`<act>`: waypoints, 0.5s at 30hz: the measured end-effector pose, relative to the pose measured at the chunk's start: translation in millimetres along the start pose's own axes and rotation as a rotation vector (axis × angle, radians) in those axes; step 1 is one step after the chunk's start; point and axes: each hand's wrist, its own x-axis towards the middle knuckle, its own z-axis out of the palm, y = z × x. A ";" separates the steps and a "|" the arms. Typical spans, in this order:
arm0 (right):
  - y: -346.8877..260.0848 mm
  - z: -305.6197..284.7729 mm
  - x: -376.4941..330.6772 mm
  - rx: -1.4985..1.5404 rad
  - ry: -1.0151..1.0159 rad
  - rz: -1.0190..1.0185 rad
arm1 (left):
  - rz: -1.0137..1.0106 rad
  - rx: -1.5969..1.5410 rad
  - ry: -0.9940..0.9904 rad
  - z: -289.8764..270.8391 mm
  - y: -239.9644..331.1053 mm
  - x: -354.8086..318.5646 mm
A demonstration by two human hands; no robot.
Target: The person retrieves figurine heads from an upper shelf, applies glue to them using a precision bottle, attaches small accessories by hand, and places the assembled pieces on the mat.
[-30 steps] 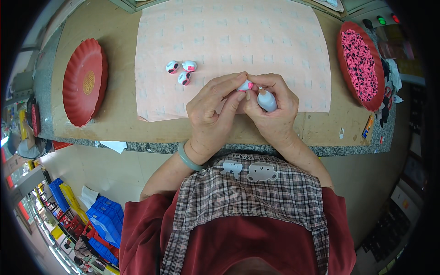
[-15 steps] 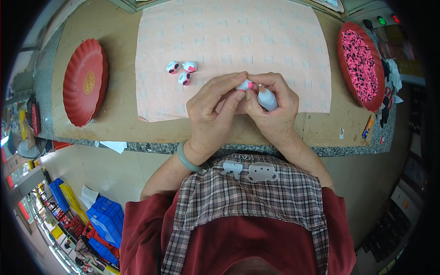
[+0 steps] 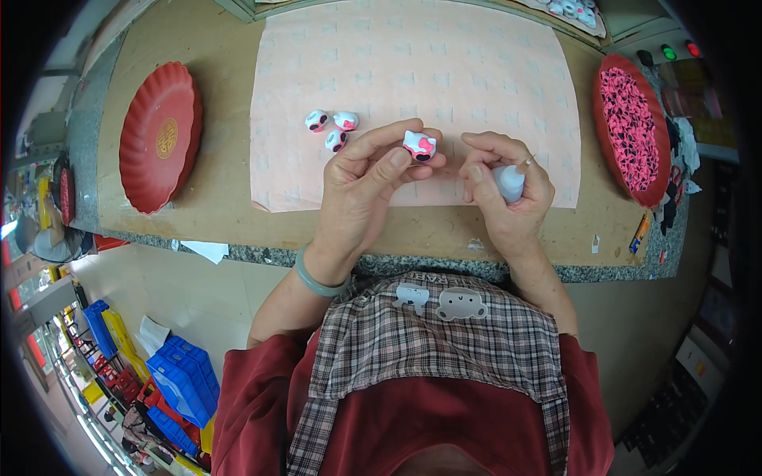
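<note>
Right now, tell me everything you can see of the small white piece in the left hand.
The small white piece is rounded, with ear-like points on top, a bright pink bow-shaped patch and black and pink areas low on its front. It looks smooth and glossy, perhaps plastic. The left hand grips it between thumb and fingers above the pale pink paper, decorated side toward the camera.

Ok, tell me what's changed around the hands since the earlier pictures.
The right hand has moved rightward, away from the small white, pink and black figure, taking the pale blue rounded bottle along. The left hand now holds the figure alone, turned so more black and pink shows. Three similar small figures stay grouped on the pale pink patterned sheet.
</note>
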 end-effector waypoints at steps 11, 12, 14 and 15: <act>4.2 1.0 1.2 0.026 0.022 0.089 | -0.048 -0.172 -0.007 -1.5 7.2 -0.7; 4.5 1.2 1.3 0.027 0.021 0.087 | -0.058 -0.195 -0.006 -2.9 6.5 -0.7; 5.4 1.2 1.0 0.020 0.023 0.090 | -0.065 -0.217 -0.004 -5.6 5.4 -0.6; 5.4 1.2 0.8 0.016 0.025 0.092 | -0.076 -0.252 -0.022 -7.0 4.7 -0.6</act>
